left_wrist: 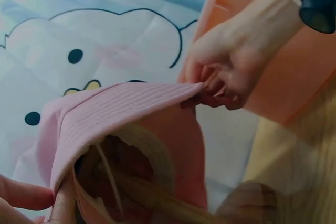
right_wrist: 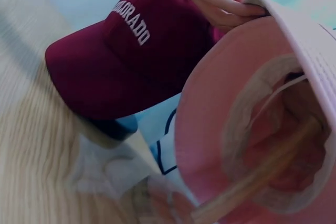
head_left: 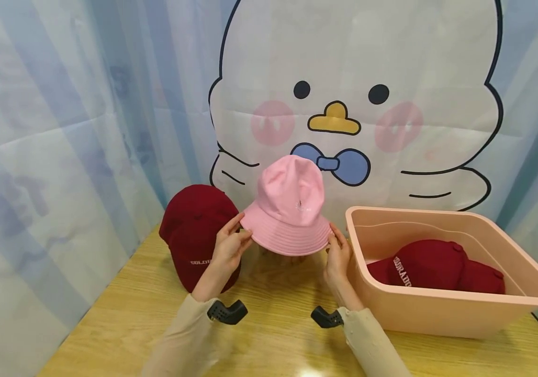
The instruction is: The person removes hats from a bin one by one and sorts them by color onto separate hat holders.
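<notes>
A pink bucket hat (head_left: 292, 207) is held upright by its brim, crown up, above the table. My left hand (head_left: 227, 246) pinches the brim's left edge between thumb and fingers. On the opposite edge, the brim is pinched by my right hand (head_left: 338, 259). From below, the left wrist view shows the hat's open underside and a wooden rod (left_wrist: 157, 195) reaching up into it. A dark red baseball cap (head_left: 195, 225) with white lettering is perched just behind and left of my left hand. It reads COLORADO in the right wrist view.
A peach plastic bin (head_left: 457, 299) stands close by my right hand, with another dark red cap (head_left: 431, 264) lying inside. Behind the wooden table (head_left: 278, 335) hangs a pale blue curtain (head_left: 175, 78) with a white cartoon character. Black wrist devices (head_left: 227, 312) sit at both cuffs.
</notes>
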